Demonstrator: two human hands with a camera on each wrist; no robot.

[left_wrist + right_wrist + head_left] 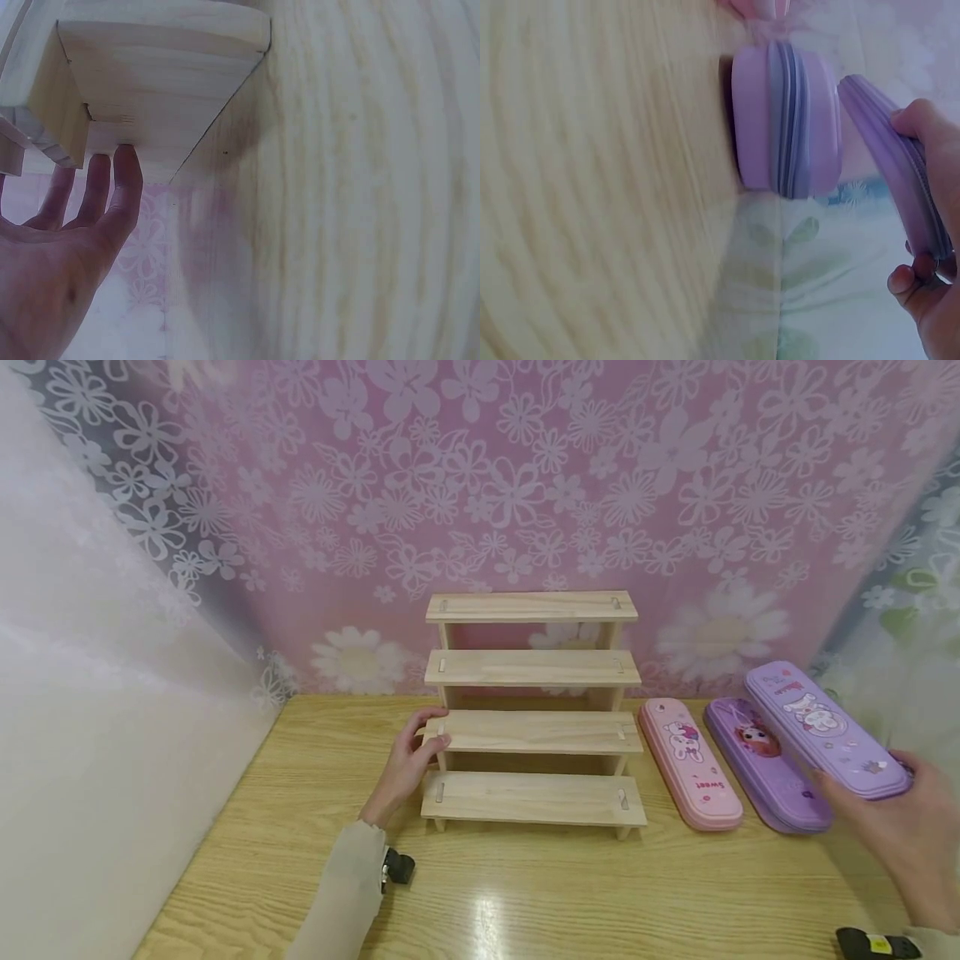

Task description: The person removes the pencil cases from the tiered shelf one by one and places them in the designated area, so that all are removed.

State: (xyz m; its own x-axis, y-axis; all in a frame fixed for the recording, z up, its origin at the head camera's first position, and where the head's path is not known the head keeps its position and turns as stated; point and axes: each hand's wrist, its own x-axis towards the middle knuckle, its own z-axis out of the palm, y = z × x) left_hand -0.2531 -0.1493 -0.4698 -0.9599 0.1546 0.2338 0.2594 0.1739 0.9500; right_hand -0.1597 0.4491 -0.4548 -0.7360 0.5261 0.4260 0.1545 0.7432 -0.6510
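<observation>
A wooden stepped shelf (532, 797) stands on the table, and my left hand (405, 768) grips the left end of one of its middle boards, thumb on top. In the left wrist view, fingertips touch the shelf's side panel (165, 82). At the right, my right hand (900, 818) holds a lavender pencil case (825, 727) by its near end, tilted and raised. Below and left of it lies a darker purple pencil case (772, 777), partly covered by the raised one. Between that and the shelf lies a pink pencil case (690, 764) with a bunny print.
The light wood table (315, 860) runs under everything. A pink floral curtain (480, 510) hangs behind the shelf. Whitish sheeting (112, 693) borders the left side, and a pale floral sheet (915, 635) hangs close by the right hand.
</observation>
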